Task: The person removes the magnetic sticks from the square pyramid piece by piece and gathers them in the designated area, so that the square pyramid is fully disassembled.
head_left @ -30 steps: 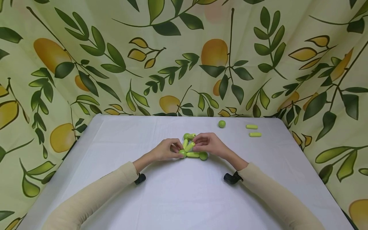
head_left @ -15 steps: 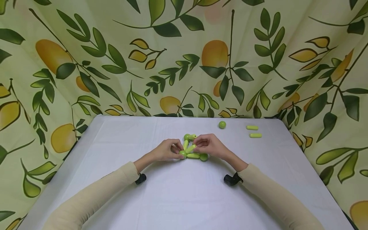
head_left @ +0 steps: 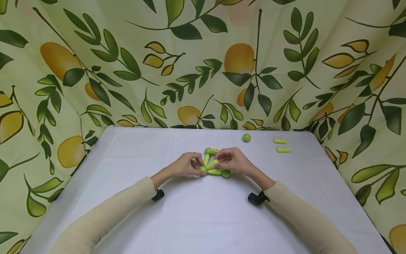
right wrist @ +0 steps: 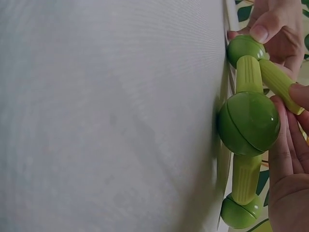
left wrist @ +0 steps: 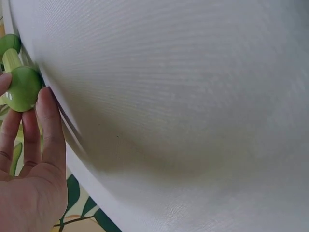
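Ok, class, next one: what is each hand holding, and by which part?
The left hand holds a green ball by its outer side; the right hand pinches the rod slanting from that ball, near its free end.

Head view: 4 glossy green balls [head_left: 246, 138], 1 loose | 6 ridged yellow-green rods [head_left: 283, 150], 2 loose | 2 grips: bare left hand [head_left: 187, 164], bare right hand [head_left: 236, 162] | 2 beige sleeves [head_left: 106, 215] | 2 black wrist devices [head_left: 255, 198] | 1 white-covered worktop [head_left: 203, 218] | Right wrist view: 3 balls, 3 rods

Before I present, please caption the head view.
Left fingers hold a green ball, right fingers a paler rod; a loose ball and two rods lie beyond.
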A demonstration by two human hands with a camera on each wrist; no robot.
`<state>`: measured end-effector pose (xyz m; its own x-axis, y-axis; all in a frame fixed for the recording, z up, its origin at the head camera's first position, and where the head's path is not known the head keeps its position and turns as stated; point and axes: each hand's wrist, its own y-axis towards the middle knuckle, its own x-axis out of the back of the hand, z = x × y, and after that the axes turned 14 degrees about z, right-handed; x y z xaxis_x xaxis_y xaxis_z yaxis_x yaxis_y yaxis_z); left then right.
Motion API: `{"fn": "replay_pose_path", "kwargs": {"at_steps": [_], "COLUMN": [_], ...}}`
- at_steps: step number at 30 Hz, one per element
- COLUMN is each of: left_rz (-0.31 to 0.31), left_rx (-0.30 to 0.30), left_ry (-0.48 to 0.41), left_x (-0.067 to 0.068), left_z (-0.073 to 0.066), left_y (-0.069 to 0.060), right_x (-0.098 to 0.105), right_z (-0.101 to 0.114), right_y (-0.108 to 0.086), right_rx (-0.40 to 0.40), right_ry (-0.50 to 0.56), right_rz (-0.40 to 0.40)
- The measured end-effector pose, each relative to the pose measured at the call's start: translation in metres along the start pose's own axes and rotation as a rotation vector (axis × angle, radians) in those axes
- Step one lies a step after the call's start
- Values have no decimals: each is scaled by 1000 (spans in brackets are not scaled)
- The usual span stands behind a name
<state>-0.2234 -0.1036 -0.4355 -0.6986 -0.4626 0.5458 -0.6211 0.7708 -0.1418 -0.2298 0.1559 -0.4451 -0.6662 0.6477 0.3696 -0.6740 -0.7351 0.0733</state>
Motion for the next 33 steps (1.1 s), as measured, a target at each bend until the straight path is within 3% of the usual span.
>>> {"fn": "replay_pose_path", "kwargs": {"at_steps": [9, 15, 22, 33], "left_rz": [9, 8, 11, 17], "left_rx": [-12, 6, 15, 18], "left_ry": [-1, -6, -16, -22], "left_x": [-1, 0, 2, 2], "left_z": [4, 4, 6, 6], "left_y": [4, 1, -1, 0], "right_x": [-1, 20, 50, 70], "right_z": [3, 13, 11, -5], "right_y": [-2, -11, -35, -78], "right_rx": [-7, 46, 42, -18], "right_ry": [-34, -60, -43, 51], "right_rz": [-32, -132, -140, -174]}}
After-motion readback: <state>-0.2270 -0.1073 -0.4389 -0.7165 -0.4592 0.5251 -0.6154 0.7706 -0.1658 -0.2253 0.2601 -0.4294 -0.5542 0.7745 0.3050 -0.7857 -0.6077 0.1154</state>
